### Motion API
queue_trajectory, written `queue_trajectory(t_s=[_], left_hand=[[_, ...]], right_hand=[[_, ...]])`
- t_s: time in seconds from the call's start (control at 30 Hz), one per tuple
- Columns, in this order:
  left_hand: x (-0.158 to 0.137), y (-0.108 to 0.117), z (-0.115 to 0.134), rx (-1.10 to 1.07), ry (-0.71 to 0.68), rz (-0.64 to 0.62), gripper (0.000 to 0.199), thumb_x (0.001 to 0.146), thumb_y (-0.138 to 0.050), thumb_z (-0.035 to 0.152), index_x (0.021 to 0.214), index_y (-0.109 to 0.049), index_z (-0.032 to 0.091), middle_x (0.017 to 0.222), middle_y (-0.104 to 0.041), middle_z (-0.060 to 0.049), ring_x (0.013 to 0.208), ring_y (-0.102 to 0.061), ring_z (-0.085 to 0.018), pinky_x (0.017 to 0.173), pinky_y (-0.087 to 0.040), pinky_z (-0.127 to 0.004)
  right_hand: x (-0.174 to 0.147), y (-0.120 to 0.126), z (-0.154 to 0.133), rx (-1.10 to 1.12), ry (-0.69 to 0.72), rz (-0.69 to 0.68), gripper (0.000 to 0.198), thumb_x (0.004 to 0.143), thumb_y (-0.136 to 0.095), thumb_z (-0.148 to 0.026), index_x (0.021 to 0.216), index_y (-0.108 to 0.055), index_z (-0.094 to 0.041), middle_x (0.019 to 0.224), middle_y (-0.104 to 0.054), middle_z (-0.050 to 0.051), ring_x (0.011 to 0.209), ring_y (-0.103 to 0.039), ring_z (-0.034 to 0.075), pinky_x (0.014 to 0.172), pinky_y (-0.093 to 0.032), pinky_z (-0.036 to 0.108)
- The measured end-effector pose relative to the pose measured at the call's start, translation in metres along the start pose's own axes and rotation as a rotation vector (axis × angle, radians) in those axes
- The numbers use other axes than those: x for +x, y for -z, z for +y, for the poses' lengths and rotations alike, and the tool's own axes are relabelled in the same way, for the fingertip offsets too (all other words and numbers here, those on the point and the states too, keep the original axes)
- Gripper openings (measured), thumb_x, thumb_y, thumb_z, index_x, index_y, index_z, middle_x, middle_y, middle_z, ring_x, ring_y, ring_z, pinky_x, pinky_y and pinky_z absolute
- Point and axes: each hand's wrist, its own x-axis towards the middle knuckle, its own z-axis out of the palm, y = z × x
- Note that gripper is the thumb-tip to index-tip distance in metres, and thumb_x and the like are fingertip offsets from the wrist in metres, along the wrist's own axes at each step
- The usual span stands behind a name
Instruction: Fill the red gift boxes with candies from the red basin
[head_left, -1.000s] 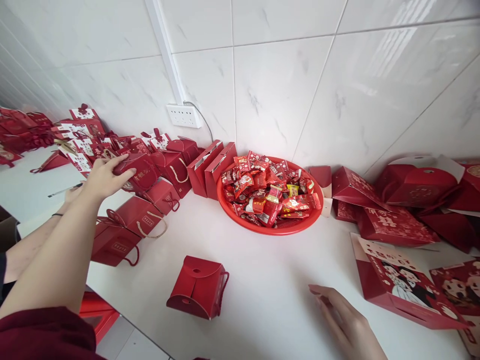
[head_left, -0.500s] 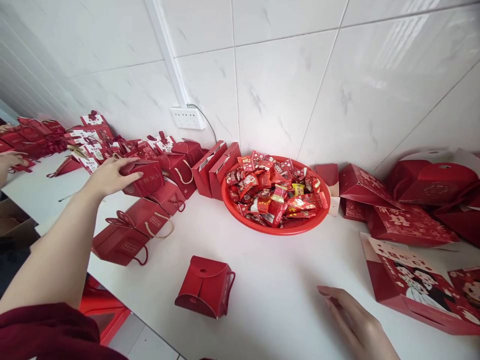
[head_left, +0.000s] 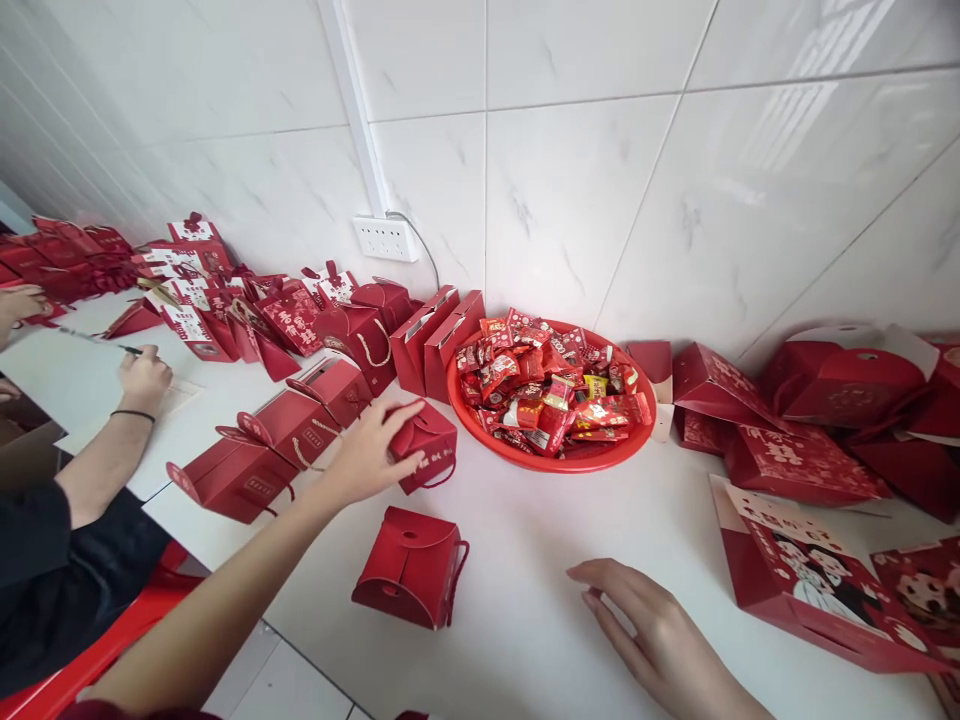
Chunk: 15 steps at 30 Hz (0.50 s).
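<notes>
My left hand [head_left: 375,452] grips a small red gift box [head_left: 430,447] with a dark red cord handle, thumb and fingers round its left side. The box is just left of the round red tray [head_left: 491,458] of wrapped candies [head_left: 551,395]. Nearer to me, a second red gift box [head_left: 406,570] with a rounded flap and a cord on its right side sits on the white table [head_left: 517,560]. To the right of that box, my right hand [head_left: 649,625] hovers low with nothing in it, its fingers stretched out and apart from the thumb.
Red boxes with handles [head_left: 244,475] line up at the left. More red boxes [head_left: 810,455] are piled along the right. Further left, a co-worker's hand [head_left: 146,378] holds a pen [head_left: 97,340]. A wall socket [head_left: 385,240] is behind the table.
My left hand has brought a red gift box from the row at the left toward the middle. My right hand has shifted slightly left. A co-worker's writing hand has come into view.
</notes>
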Motion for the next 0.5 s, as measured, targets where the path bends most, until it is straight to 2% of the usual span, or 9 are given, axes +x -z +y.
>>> queue_trajectory(t_s=[0.07,0.13,0.2,0.27,0.33,0.4,0.43,0.5], left_hand=[[-0.003,-0.013,-0.003,0.034,-0.015,-0.05,0.062,0.091,-0.049,0.055,0.148,-0.039,0.032,0.143,-0.045,-0.007,0.128,-0.048,-0.027,0.106,-0.041,-0.038],[-0.003,-0.006,-0.019,0.118,0.057,-0.012,0.053,0.096,-0.04,0.051,0.145,-0.042,0.031,0.143,-0.046,-0.005,0.129,-0.047,-0.024,0.106,-0.041,-0.036],[0.002,0.012,-0.043,0.22,0.228,0.089,0.049,0.099,-0.033,0.042,0.144,-0.044,0.024,0.138,-0.05,-0.011,0.127,-0.048,-0.027,0.104,-0.04,-0.04],[0.009,0.034,-0.071,0.341,0.436,0.155,0.048,0.097,-0.035,0.034,0.141,-0.046,0.016,0.129,-0.055,-0.019,0.123,-0.049,-0.036,0.101,-0.036,-0.055],[0.016,0.051,-0.097,0.418,0.535,0.125,0.043,0.094,-0.04,0.026,0.132,-0.053,0.014,0.12,-0.06,-0.019,0.12,-0.05,-0.039,0.101,-0.031,-0.063],[0.022,0.06,-0.116,0.454,0.557,0.057,0.037,0.094,-0.044,0.023,0.127,-0.057,0.015,0.117,-0.063,-0.015,0.119,-0.052,-0.037,0.105,-0.024,-0.067],[0.025,0.061,-0.124,0.464,0.558,0.019,0.034,0.094,-0.046,0.024,0.125,-0.058,0.016,0.117,-0.064,-0.013,0.119,-0.053,-0.035,0.106,-0.024,-0.066],[0.027,0.061,-0.135,0.482,0.57,-0.052,0.033,0.096,-0.053,0.03,0.124,-0.058,0.016,0.121,-0.062,-0.011,0.117,-0.055,-0.03,0.105,-0.035,-0.06]], right_hand=[[0.01,0.001,-0.006,-0.036,0.062,-0.025,0.026,0.1,-0.042,-0.019,0.121,-0.054,-0.027,0.112,-0.068,0.005,0.101,-0.067,0.018,0.084,-0.058,0.032],[0.02,0.003,-0.011,-0.07,0.122,-0.022,0.027,0.099,-0.041,-0.018,0.122,-0.053,-0.025,0.112,-0.068,0.007,0.101,-0.067,0.019,0.083,-0.058,0.034],[0.033,0.005,-0.016,-0.095,0.175,-0.002,0.027,0.099,-0.042,-0.017,0.122,-0.053,-0.023,0.113,-0.068,0.008,0.1,-0.067,0.02,0.082,-0.057,0.036],[0.047,0.006,-0.021,-0.112,0.217,0.026,0.026,0.098,-0.043,-0.016,0.122,-0.054,-0.022,0.113,-0.068,0.008,0.099,-0.067,0.021,0.082,-0.056,0.037],[0.062,0.005,-0.026,-0.123,0.256,0.053,0.026,0.098,-0.044,-0.016,0.122,-0.054,-0.022,0.113,-0.068,0.009,0.098,-0.066,0.021,0.081,-0.056,0.038],[0.075,0.003,-0.03,-0.13,0.29,0.078,0.026,0.098,-0.045,-0.015,0.121,-0.054,-0.021,0.114,-0.068,0.009,0.097,-0.066,0.022,0.081,-0.055,0.038],[0.081,0.002,-0.032,-0.129,0.305,0.086,0.025,0.098,-0.045,-0.015,0.121,-0.054,-0.021,0.114,-0.068,0.009,0.096,-0.066,0.022,0.08,-0.054,0.038],[0.091,-0.001,-0.037,-0.121,0.332,0.095,0.024,0.098,-0.045,-0.016,0.12,-0.054,-0.02,0.114,-0.068,0.009,0.096,-0.066,0.021,0.08,-0.054,0.038]])
